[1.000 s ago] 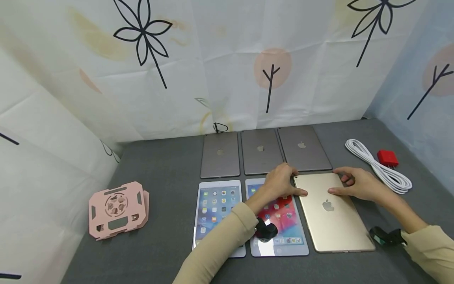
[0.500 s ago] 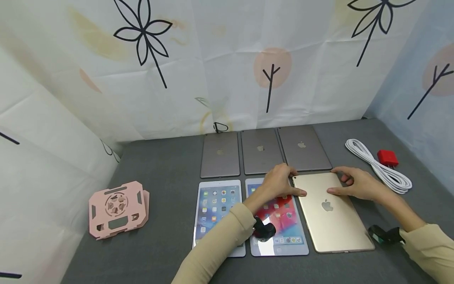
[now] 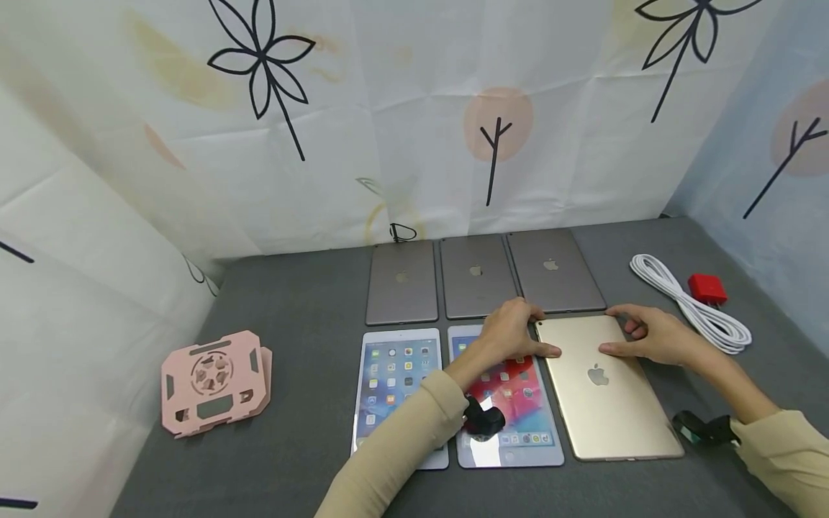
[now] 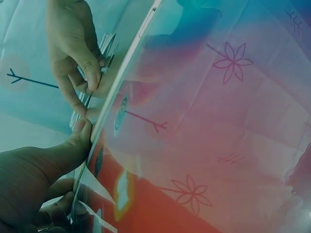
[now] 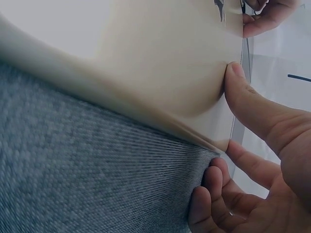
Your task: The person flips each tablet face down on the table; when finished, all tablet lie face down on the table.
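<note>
A gold tablet lies back side up at the right end of the near row, its logo showing. My left hand holds its far left corner, thumb at the side edge and fingers by the far edge. My right hand grips the far right corner. In the right wrist view the thumb presses on the gold back while the index finger touches the corner edge. Beneath my left forearm, a white tablet with a lit red and blue screen is partly hidden. Another lit white tablet lies left of it.
Three grey tablets, the left one, middle one and right one, form the far row. A coiled white cable and red plug adapter lie right. A pink slotted stand sits left on the grey table.
Almost nothing differs. Both hands and the gold tablet shift by a very slight amount, first left and then back right.
</note>
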The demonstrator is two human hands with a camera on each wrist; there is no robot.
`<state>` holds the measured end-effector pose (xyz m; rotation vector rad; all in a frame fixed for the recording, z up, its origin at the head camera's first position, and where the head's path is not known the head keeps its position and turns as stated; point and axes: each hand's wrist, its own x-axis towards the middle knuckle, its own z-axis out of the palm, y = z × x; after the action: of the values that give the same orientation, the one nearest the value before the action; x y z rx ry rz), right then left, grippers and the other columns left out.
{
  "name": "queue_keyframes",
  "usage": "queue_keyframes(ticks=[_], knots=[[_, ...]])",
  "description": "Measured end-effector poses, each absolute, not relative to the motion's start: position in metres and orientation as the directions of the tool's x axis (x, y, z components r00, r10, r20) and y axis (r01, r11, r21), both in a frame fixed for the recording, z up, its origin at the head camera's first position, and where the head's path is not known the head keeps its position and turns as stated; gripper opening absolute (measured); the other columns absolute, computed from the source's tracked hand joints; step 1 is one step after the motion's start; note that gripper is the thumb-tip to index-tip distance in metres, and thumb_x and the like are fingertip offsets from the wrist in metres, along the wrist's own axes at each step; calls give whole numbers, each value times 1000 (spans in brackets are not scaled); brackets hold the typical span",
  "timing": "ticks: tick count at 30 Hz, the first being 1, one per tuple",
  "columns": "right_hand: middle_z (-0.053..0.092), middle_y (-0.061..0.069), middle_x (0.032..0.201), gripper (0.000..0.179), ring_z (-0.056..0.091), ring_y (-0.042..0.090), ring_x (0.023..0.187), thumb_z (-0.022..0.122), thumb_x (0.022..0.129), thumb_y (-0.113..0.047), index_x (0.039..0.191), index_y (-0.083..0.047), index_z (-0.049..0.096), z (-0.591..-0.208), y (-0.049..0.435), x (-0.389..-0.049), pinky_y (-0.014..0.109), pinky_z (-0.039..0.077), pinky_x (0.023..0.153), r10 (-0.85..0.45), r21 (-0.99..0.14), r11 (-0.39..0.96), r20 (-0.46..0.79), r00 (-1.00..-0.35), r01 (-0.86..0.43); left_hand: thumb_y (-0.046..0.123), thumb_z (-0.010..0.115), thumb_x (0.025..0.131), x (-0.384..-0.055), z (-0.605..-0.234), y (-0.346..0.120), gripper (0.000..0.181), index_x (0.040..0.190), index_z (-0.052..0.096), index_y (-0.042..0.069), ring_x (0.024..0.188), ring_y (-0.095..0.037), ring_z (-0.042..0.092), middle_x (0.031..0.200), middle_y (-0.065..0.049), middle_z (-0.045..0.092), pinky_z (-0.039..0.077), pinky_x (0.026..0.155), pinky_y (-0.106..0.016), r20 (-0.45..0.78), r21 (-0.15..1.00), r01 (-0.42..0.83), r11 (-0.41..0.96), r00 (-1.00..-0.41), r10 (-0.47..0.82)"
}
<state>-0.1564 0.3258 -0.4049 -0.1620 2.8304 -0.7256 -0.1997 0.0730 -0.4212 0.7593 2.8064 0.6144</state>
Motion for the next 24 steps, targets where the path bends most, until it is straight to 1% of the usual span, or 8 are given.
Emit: queue_keyframes(ticks=[7, 10, 11, 14, 15, 18, 21, 24], knots=[[55, 21, 100, 80, 55, 30, 89, 88, 80, -31, 137, 12, 51, -403, 324, -156, 33, 46, 68, -169, -497, 865, -166, -972, -65, 58, 84, 78, -198, -420, 67, 67, 133, 70, 21, 102, -7, 61, 122, 3, 67, 47, 72, -15, -29, 418, 495, 762, -831, 555], [56, 21, 102, 78, 54, 28, 88, 88, 80, -27, 138, 11, 51, -402, 321, -155, 30, 45, 66, -186, -506, 858, -149, -971, -87, 55, 83, 80, -198, -420, 62, 70, 137, 67, 18, 103, -8, 60, 124, 0, 67, 48, 77, -15, -23, 438, 536, 721, -795, 606], [56, 20, 102, 77, 53, 26, 88, 88, 80, -25, 138, 11, 52, -401, 318, -155, 29, 44, 65, -195, -508, 856, -139, -971, -99, 53, 83, 82, -199, -420, 59, 70, 139, 65, 16, 103, -8, 60, 125, -1, 66, 49, 80, -14, -22, 458, 551, 697, -777, 629], [58, 20, 103, 73, 51, 24, 86, 88, 79, -21, 137, 9, 53, -399, 310, -154, 29, 40, 64, -224, -512, 848, -108, -969, -139, 45, 83, 84, -202, -418, 49, 72, 144, 60, 12, 101, -8, 59, 129, -5, 64, 49, 82, -13, -28, 540, 575, 615, -718, 696], [58, 20, 103, 72, 51, 24, 86, 88, 79, -20, 136, 8, 54, -398, 307, -154, 29, 40, 64, -231, -516, 844, -102, -968, -147, 42, 83, 85, -204, -417, 45, 73, 146, 57, 11, 99, -9, 58, 130, -7, 63, 47, 81, -13, -29, 561, 583, 588, -696, 717], [60, 22, 106, 70, 56, 28, 88, 87, 80, -22, 136, 7, 56, -395, 296, -153, 33, 45, 67, -248, -532, 831, -96, -964, -161, 36, 82, 87, -208, -412, 30, 74, 150, 53, 11, 97, -9, 60, 134, -10, 60, 47, 80, -12, -27, 596, 602, 532, -647, 762], [61, 22, 106, 69, 61, 31, 91, 86, 81, -25, 136, 5, 57, -394, 285, -152, 35, 49, 70, -255, -558, 815, -104, -961, -156, 34, 81, 88, -212, -406, 14, 74, 151, 50, 11, 103, -15, 66, 135, -12, 60, 49, 85, -14, -26, 589, 624, 513, -620, 784], [61, 18, 104, 67, 62, 28, 90, 85, 82, -24, 136, 5, 58, -393, 273, -151, 34, 49, 68, -273, -583, 795, -99, -957, -167, 31, 81, 89, -216, -399, -4, 73, 151, 50, 9, 107, -20, 69, 133, -12, 63, 52, 88, -18, -35, 598, 617, 511, -617, 786]])
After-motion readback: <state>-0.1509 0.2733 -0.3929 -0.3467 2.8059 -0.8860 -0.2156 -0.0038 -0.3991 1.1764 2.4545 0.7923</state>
